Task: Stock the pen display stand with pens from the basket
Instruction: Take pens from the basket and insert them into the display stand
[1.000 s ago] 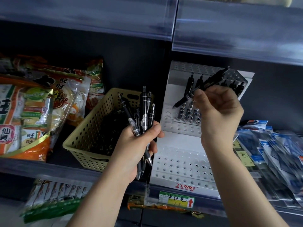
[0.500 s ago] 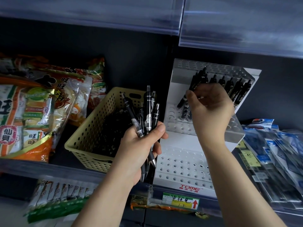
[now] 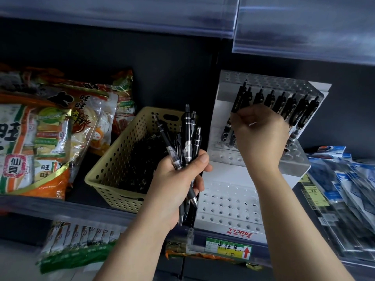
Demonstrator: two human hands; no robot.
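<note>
A white tiered pen display stand (image 3: 229, 201) with rows of holes stands on the shelf at right; several black pens (image 3: 284, 102) sit in its top tier. My right hand (image 3: 259, 134) is at that tier's left end, fingers pinched on one black pen (image 3: 240, 98) standing nearly upright there. My left hand (image 3: 178, 179) grips a bundle of black pens (image 3: 187, 138), tips down, in front of the stand's left edge. A yellow perforated basket (image 3: 105, 171) with more dark pens lies to the left.
Snack bags (image 3: 40, 138) fill the shelf left of the basket. Blue packaged items (image 3: 345, 179) lie right of the stand. Clear plastic shelf strips (image 3: 304, 27) overhang above. A price label with a red arrow (image 3: 229, 248) sits below the stand.
My right hand has brought its pen from slanted to nearly upright at the top tier's left end. The bundle in my left hand has stayed about where it was.
</note>
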